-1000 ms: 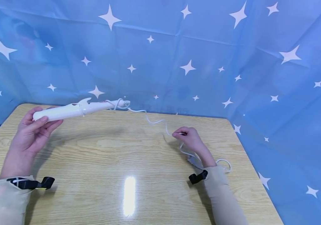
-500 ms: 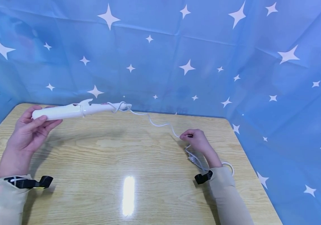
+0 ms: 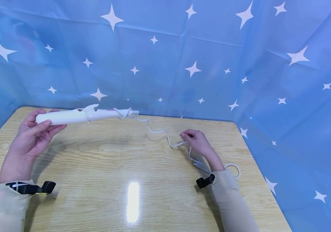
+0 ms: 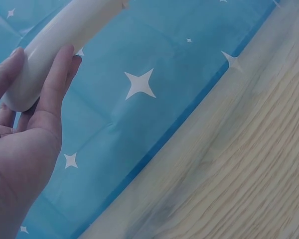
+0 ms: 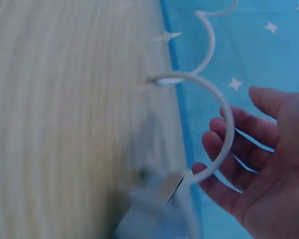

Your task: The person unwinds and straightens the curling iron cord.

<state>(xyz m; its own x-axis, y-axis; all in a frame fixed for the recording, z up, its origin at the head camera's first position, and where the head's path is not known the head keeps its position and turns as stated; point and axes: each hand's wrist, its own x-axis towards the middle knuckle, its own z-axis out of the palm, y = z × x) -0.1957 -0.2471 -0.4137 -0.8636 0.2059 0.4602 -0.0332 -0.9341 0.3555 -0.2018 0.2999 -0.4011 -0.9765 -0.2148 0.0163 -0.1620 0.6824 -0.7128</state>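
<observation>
My left hand (image 3: 32, 138) holds a white curling iron (image 3: 101, 114) by its thick barrel end, above the table at the left. The iron lies nearly level, its clip lever (image 3: 91, 108) on top. Its white cord (image 3: 156, 131) winds round the thin handle end and runs slack toward my right hand (image 3: 197, 141). In the right wrist view, the cord loop (image 5: 228, 114) crosses in front of my loosely bent fingers (image 5: 239, 124), with the thumb apart from them. The plug (image 5: 154, 214) is blurred below that loop. In the left wrist view, thumb and fingers surround the barrel's rounded end (image 4: 27, 89).
A wooden table (image 3: 96, 180) lies below both hands, with a bright light reflection near its front. A blue cloth with white stars (image 3: 154, 58) hangs behind and at the sides. More cord (image 3: 235, 169) loops on the table beside my right wrist.
My right hand drew the cord rightward, then came back slightly left, its pinch loosened and the cord sagging. The curling iron shifted a little right and rolled slightly in my left hand.
</observation>
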